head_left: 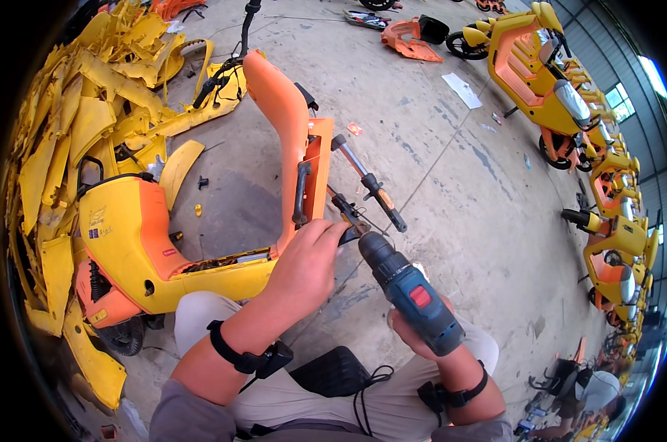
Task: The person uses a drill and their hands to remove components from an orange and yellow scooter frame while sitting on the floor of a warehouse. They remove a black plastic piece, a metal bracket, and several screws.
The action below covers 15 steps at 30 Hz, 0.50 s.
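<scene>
Orange scooter panel is standing on the concrete floor before the knees, left hand fingers closing around its lower bracket, right hand gripping a blue cordless drill aiming there; the bit is risking slipping onto those fingers, yellow panel heap lying leftward.

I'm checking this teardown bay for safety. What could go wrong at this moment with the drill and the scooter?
The left hand grips the orange scooter frame right beside the tip of the cordless drill held in the right hand; a slipping bit could hit the fingers. The scooter lies tipped on the concrete floor and might shift under pressure.
</scene>
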Each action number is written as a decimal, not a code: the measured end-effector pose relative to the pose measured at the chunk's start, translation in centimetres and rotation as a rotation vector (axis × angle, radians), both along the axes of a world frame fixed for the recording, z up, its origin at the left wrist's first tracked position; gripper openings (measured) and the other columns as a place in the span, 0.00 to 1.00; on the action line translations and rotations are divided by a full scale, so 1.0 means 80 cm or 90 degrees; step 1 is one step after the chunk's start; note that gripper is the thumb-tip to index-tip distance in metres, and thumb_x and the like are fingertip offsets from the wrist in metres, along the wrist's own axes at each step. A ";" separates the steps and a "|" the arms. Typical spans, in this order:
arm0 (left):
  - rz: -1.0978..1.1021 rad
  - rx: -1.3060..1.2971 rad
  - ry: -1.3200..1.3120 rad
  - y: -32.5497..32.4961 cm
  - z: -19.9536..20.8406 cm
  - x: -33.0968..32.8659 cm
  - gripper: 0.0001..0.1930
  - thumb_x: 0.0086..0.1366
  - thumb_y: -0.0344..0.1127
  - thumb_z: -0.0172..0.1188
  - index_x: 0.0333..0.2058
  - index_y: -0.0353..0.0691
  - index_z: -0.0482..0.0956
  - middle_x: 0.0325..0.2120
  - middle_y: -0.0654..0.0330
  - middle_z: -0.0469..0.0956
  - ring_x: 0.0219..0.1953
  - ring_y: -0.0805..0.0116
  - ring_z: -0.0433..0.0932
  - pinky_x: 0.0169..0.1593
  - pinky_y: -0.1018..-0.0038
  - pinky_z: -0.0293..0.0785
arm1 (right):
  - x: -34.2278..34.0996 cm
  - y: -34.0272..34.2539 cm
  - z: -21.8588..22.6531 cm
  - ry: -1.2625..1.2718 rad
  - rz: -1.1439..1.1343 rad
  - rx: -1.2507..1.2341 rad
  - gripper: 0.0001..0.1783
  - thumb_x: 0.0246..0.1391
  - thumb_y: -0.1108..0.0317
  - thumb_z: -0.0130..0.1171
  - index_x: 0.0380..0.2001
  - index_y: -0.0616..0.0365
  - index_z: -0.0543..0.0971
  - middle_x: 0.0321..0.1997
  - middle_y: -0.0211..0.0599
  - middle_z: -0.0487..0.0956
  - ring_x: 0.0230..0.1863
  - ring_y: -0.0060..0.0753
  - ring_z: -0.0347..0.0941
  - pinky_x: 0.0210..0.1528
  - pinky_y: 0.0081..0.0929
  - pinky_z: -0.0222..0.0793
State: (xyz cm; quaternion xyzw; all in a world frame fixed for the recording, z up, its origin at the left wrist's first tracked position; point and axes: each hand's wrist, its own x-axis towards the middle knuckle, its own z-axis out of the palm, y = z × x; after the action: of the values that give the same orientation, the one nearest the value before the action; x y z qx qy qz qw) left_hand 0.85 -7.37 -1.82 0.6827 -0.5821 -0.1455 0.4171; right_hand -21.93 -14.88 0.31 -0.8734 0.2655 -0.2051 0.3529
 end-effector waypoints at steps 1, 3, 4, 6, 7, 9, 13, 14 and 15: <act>0.001 -0.005 0.000 0.000 -0.001 0.000 0.18 0.59 0.20 0.56 0.50 0.30 0.73 0.43 0.47 0.72 0.46 0.46 0.73 0.51 0.61 0.70 | -0.003 -0.001 -0.004 -0.003 0.012 -0.013 0.14 0.41 0.76 0.63 0.35 0.59 0.74 0.28 0.37 0.75 0.29 0.42 0.75 0.36 0.28 0.72; 0.001 -0.009 0.000 0.000 -0.001 0.000 0.18 0.59 0.20 0.56 0.50 0.30 0.73 0.43 0.47 0.72 0.46 0.46 0.73 0.51 0.61 0.70 | -0.004 -0.001 -0.004 -0.006 0.023 -0.025 0.14 0.41 0.76 0.63 0.35 0.59 0.74 0.28 0.37 0.75 0.29 0.43 0.75 0.35 0.28 0.72; 0.000 -0.011 0.001 0.000 0.000 0.000 0.18 0.59 0.20 0.56 0.50 0.30 0.73 0.43 0.47 0.72 0.46 0.45 0.73 0.51 0.61 0.70 | -0.003 0.000 -0.001 0.003 0.008 -0.028 0.15 0.41 0.76 0.64 0.35 0.58 0.74 0.28 0.37 0.75 0.29 0.44 0.75 0.35 0.28 0.72; 0.000 -0.014 0.002 0.000 0.000 0.000 0.18 0.59 0.20 0.56 0.49 0.30 0.73 0.43 0.47 0.72 0.46 0.45 0.73 0.51 0.61 0.70 | -0.004 0.000 -0.001 0.012 -0.007 -0.031 0.15 0.40 0.76 0.64 0.35 0.58 0.74 0.28 0.38 0.75 0.29 0.44 0.75 0.35 0.28 0.72; 0.001 -0.010 0.005 0.001 0.000 0.001 0.18 0.59 0.20 0.56 0.49 0.30 0.73 0.43 0.47 0.72 0.46 0.45 0.73 0.51 0.61 0.70 | -0.007 0.000 -0.005 0.028 -0.006 -0.029 0.15 0.40 0.76 0.64 0.34 0.58 0.74 0.28 0.38 0.75 0.29 0.45 0.75 0.35 0.29 0.72; 0.002 -0.007 0.009 0.000 0.001 0.000 0.18 0.59 0.20 0.56 0.49 0.30 0.73 0.43 0.47 0.72 0.46 0.45 0.73 0.51 0.61 0.70 | -0.009 0.001 -0.006 0.043 -0.005 -0.029 0.15 0.39 0.75 0.64 0.33 0.58 0.74 0.28 0.38 0.75 0.29 0.45 0.76 0.34 0.29 0.72; 0.006 0.000 0.001 -0.001 0.000 0.000 0.18 0.59 0.20 0.56 0.50 0.30 0.72 0.43 0.46 0.72 0.46 0.45 0.73 0.51 0.61 0.70 | -0.004 0.000 -0.001 0.021 -0.011 -0.024 0.14 0.39 0.76 0.65 0.32 0.58 0.74 0.26 0.36 0.74 0.28 0.40 0.75 0.33 0.28 0.72; 0.010 0.000 -0.003 -0.001 -0.001 0.000 0.18 0.59 0.20 0.56 0.50 0.30 0.72 0.43 0.46 0.72 0.46 0.45 0.73 0.51 0.61 0.70 | -0.003 0.000 0.001 0.024 -0.006 -0.055 0.14 0.39 0.76 0.65 0.32 0.58 0.74 0.26 0.35 0.74 0.28 0.38 0.75 0.34 0.27 0.72; 0.009 0.000 -0.003 -0.001 0.000 -0.001 0.18 0.59 0.20 0.56 0.50 0.30 0.72 0.43 0.46 0.72 0.46 0.45 0.73 0.51 0.61 0.70 | -0.005 0.000 -0.002 0.025 -0.007 -0.056 0.14 0.39 0.76 0.65 0.32 0.58 0.74 0.26 0.35 0.74 0.28 0.38 0.75 0.34 0.27 0.72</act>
State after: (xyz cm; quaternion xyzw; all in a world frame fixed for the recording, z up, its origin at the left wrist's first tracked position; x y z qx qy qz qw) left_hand 0.78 -7.48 -1.84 0.6870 -0.5783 -0.1407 0.4170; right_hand -22.35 -14.86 0.16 -0.8904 0.2678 -0.2013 0.3081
